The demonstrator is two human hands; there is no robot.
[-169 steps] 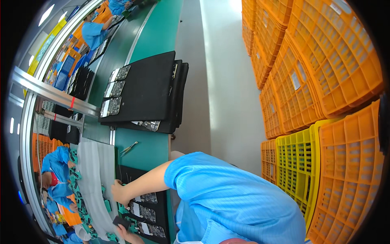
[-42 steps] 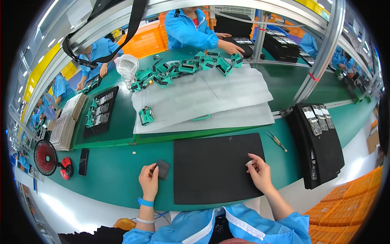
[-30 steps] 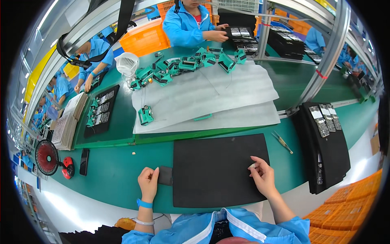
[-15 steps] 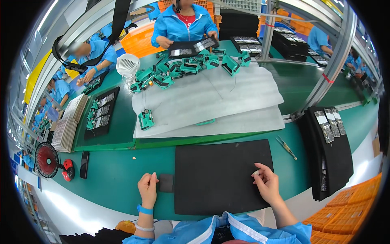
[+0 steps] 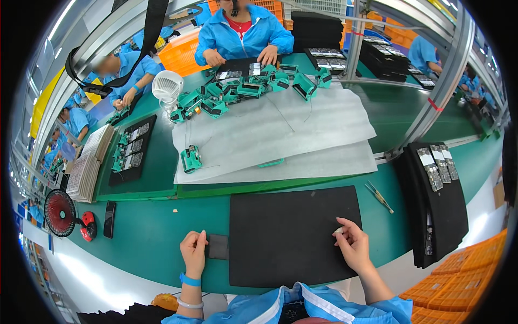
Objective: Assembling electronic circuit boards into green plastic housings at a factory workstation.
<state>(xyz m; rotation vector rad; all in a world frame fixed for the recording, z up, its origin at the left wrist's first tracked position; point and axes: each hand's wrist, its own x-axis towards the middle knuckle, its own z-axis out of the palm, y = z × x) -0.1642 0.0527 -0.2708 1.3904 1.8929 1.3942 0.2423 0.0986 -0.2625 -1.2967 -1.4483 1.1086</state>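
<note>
A black foam mat (image 5: 294,237) lies flat on the green table in front of me. My left hand (image 5: 192,252) is loosely closed beside its left edge, thumb against the curled forefinger, with nothing visible in it. Next to that hand lies a small dark grey square pad (image 5: 218,247). Over the mat's right edge, my right hand (image 5: 353,245) is closed with bent fingers. Something small and whitish shows at its fingertips, too small to name. A pair of tweezers (image 5: 380,197) rests on the table to the right of the mat.
White foam sheets (image 5: 275,140) bear several green plastic frames (image 5: 251,89) with wires. At right stands a stack of black trays (image 5: 431,210) with circuit boards. A small fan (image 5: 60,213) and a phone (image 5: 109,220) are at left. A metal post (image 5: 442,81) rises at right.
The co-worker across the table has lowered a black tray with boards behind the green frames. Both my hands keep nearly the same pose, and the view has shifted slightly.
</note>
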